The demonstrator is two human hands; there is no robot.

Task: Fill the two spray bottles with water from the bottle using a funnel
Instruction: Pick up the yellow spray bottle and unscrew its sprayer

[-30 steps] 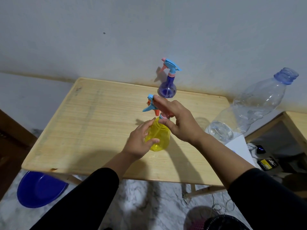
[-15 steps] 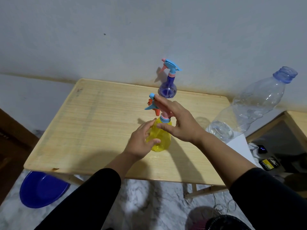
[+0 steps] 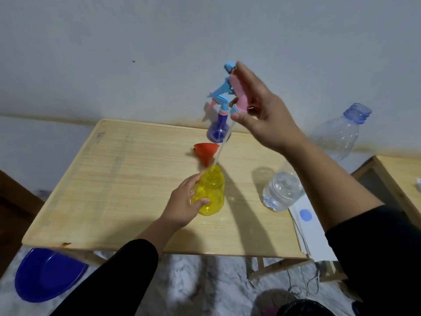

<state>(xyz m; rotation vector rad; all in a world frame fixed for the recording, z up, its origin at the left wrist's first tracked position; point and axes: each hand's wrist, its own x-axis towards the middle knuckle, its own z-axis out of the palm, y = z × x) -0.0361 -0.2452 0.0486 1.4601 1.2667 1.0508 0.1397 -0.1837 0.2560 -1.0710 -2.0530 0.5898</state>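
My left hand (image 3: 184, 202) grips the yellow spray bottle (image 3: 210, 195), which stands upright on the wooden table (image 3: 127, 179) with its neck uncapped. My right hand (image 3: 262, 112) holds its pink and blue spray head (image 3: 237, 92) high above; the clear dip tube (image 3: 222, 147) slants down to the bottle's mouth. A red funnel (image 3: 205, 151) lies on its side just behind the yellow bottle. The purple spray bottle (image 3: 218, 128) stands at the table's back edge with its head on. A large clear water bottle (image 3: 319, 160), uncapped and partly filled, stands at the right edge.
White sheets of paper (image 3: 307, 226) stick out under the water bottle at the table's right edge. A blue plate (image 3: 45, 279) lies on the floor at lower left. A second wooden table (image 3: 398, 174) stands on the right, close to the wall.
My right hand has lifted the spray head off the yellow bottle and raised it, drawing the tube up. The red funnel, hidden before, now shows. My left hand stays on the bottle.
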